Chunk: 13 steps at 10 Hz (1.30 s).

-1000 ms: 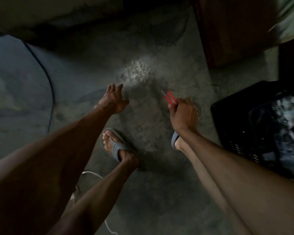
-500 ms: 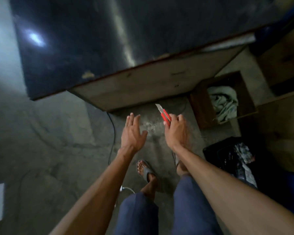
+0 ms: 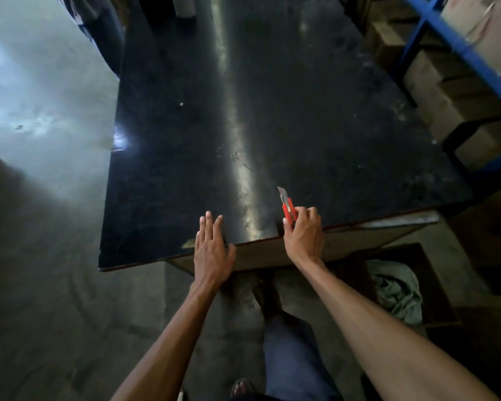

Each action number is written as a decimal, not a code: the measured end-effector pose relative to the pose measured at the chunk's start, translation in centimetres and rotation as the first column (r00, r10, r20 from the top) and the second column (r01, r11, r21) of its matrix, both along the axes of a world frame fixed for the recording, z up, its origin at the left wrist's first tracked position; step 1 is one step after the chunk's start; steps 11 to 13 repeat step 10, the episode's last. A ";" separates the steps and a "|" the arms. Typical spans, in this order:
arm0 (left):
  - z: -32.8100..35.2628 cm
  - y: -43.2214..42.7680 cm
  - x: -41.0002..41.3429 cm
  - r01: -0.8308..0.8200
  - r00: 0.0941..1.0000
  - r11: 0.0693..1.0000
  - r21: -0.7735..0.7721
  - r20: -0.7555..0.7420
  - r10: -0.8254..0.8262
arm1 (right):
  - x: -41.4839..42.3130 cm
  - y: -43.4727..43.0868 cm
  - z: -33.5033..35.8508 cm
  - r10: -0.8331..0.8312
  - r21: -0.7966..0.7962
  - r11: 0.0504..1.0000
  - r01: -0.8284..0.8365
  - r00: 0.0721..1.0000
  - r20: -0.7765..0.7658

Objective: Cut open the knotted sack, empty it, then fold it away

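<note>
In right hand [image 3: 302, 235], red cutter [image 3: 289, 209].

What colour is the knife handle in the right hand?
Red, on the utility knife held in the right hand; head view.

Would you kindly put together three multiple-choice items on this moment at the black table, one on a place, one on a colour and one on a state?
1. Where is the box cutter?
A. Lying on the floor
B. In the right hand, at the table's near edge
C. In the wooden box

2. What colour is the cutter's handle?
A. Red
B. Yellow
C. Green

3. How is the left hand?
A. Clenched around a sack
B. Gripping a cloth
C. Open and flat, fingers extended, holding nothing

Answers:
1 B: the right hand's fingers wrap the handle over the black table edge.
2 A: the handle shows bright red below the grey blade.
3 C: the fingers are spread straight at the table edge, with nothing in them.
</note>
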State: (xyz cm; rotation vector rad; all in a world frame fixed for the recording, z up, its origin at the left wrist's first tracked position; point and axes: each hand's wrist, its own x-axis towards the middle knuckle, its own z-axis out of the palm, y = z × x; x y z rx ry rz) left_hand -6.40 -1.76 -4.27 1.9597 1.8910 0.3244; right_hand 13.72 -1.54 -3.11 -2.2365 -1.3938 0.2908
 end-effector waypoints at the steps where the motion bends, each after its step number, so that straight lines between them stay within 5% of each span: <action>1: -1.0 4.7 0.4 -0.025 1.000 0.999 -0.036 -0.010 0.025 | 1.4 5.5 -0.9 -0.005 -0.047 0.999 0.006 1.000 0.016; 4: -7.9 15.2 1.2 -0.066 0.989 0.981 -0.184 -0.140 0.040 | 2.5 15.0 -6.8 0.061 -0.235 0.970 -0.052 0.998 0.029; 6: -10.5 15.0 1.1 -0.063 0.967 0.988 -0.138 -0.254 0.027 | 2.6 15.6 -8.8 0.050 -0.247 0.968 -0.037 0.998 0.048; 8: -10.1 15.4 0.8 -0.031 0.965 0.986 -0.167 -0.262 -0.013 | 2.5 15.7 -8.4 0.067 -0.245 0.968 -0.049 0.996 0.067; 10: -7.5 16.2 -0.4 0.055 0.980 0.929 -0.365 -0.160 -0.121 | 1.3 14.2 -5.9 0.026 -0.312 0.950 -0.014 0.999 0.031; 13: -7.5 16.2 -0.4 0.055 0.980 0.929 -0.365 -0.160 -0.121 | 1.3 14.2 -5.9 0.026 -0.312 0.950 -0.014 0.999 0.031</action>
